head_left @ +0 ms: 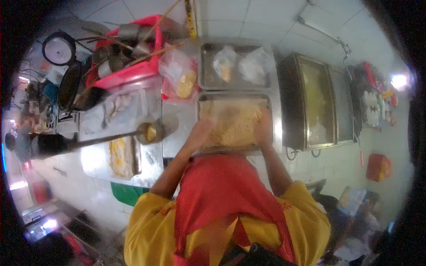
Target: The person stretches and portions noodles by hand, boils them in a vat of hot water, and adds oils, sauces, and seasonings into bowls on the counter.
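Observation:
A metal tray lies on the steel counter in front of my body, with a brown sheet spread inside it. At the sheet's left edge is my left hand, its fingers smeared by motion. My right hand is at the sheet's right edge, and its fingers are blurred too. Whether either hand grips the sheet cannot be made out. Just behind stands a second metal tray holding two clear plastic bags, the left bag with something yellowish inside.
Left of the trays are a red tub of metal pots, a plastic bag and a long-handled ladle. A tray with yellow-topped food lies farther left. A glass-fronted cabinet stands at the right.

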Motion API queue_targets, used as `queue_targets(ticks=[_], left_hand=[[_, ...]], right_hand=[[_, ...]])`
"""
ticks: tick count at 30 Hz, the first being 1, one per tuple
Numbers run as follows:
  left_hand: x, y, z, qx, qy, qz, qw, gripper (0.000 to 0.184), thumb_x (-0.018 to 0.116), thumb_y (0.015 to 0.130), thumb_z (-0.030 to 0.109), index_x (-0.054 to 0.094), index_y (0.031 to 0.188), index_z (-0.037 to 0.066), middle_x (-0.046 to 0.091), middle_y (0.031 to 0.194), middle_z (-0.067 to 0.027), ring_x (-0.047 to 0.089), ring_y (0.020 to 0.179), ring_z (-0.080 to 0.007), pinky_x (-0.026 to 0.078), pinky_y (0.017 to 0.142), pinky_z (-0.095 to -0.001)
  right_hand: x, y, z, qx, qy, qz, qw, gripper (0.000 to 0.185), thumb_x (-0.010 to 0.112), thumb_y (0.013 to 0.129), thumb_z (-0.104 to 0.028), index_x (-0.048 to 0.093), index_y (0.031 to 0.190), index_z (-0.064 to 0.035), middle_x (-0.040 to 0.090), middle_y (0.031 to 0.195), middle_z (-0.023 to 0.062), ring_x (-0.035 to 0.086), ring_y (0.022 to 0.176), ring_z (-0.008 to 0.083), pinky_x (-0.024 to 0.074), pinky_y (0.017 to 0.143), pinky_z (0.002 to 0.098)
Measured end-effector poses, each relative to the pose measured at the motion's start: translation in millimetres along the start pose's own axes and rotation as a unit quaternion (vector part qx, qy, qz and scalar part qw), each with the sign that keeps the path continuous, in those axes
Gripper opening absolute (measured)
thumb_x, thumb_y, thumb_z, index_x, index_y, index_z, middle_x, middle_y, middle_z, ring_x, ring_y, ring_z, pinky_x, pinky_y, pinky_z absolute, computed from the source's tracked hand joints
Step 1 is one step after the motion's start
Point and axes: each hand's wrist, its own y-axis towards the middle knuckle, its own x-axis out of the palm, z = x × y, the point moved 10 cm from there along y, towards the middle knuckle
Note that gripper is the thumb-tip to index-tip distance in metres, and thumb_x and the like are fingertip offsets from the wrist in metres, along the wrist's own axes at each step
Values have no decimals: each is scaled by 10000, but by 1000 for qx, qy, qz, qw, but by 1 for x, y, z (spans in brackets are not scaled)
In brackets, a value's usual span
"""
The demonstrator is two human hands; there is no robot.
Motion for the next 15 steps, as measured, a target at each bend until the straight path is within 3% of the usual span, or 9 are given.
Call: queue_targets(ticks=[1,5,7,8,10,11,13,14,15], left_hand=[[-1,2,-12,-1,-1,3,1000,320,493,869,247,544,1092,24,601,978,-74,543,930,-161,415,840,-295],[4,3,-42,-27,-79,5,997,306,475,889,250,549,1085,28,599,977,-58,543,922,-148,413,839,-280],[9,-1,-34,-65,-107,-8,992,309,468,896,259,550,1083,27,598,975,-49,541,918,-141,413,837,-276],[7,-3,-23,-50,-108,2,993,309,471,896,261,550,1075,22,596,972,-44,541,914,-136,416,832,-274],[3,-3,-18,-36,-112,17,993,310,474,895,264,551,1067,18,594,968,-39,541,911,-131,420,827,-273],[-1,-3,-18,-28,-86,29,995,304,474,895,260,552,1058,15,592,964,-38,539,900,-124,421,818,-267],[-4,-3,-22,-21,-61,40,997,298,475,895,256,553,1049,13,590,959,-38,537,889,-118,422,810,-262],[-3,0,-27,-24,-81,42,996,294,473,895,255,555,1048,17,590,955,-40,533,876,-114,423,798,-257],[-2,1,-32,-29,-101,41,994,291,472,895,255,557,1046,21,590,951,-41,529,863,-109,423,786,-251]], right_hand=[[-23,-5,-23,-23,30,66,997,557,620,662,-114,418,1173,-18,456,1088,207,453,994,377,381,870,428],[-21,-6,-39,-62,-46,73,994,567,616,661,-105,408,1180,-13,458,1086,211,443,1008,379,370,880,431],[18,-3,-18,-73,-194,-23,978,571,609,660,-87,402,1188,-19,441,1114,213,432,1023,380,372,875,430],[15,-1,-12,-74,-195,-21,978,571,609,660,-87,402,1188,-19,441,1114,213,432,1023,380,372,875,430],[5,2,-13,-116,-52,-3,992,578,611,652,-59,402,1189,-26,421,1115,221,429,1012,396,377,872,425],[-3,1,-34,-119,-52,-6,992,578,611,652,-59,402,1189,-26,421,1115,221,429,1012,396,377,872,425],[-62,-13,-62,-74,22,195,978,424,599,638,-36,497,1049,-11,493,1048,191,468,999,343,383,856,409],[-61,-8,-58,-74,22,197,977,424,599,638,-36,497,1049,-11,493,1048,191,468,999,343,383,856,409],[-41,3,-37,-8,39,100,994,412,586,634,-17,503,1037,-11,507,1021,186,485,970,340,396,840,402]])
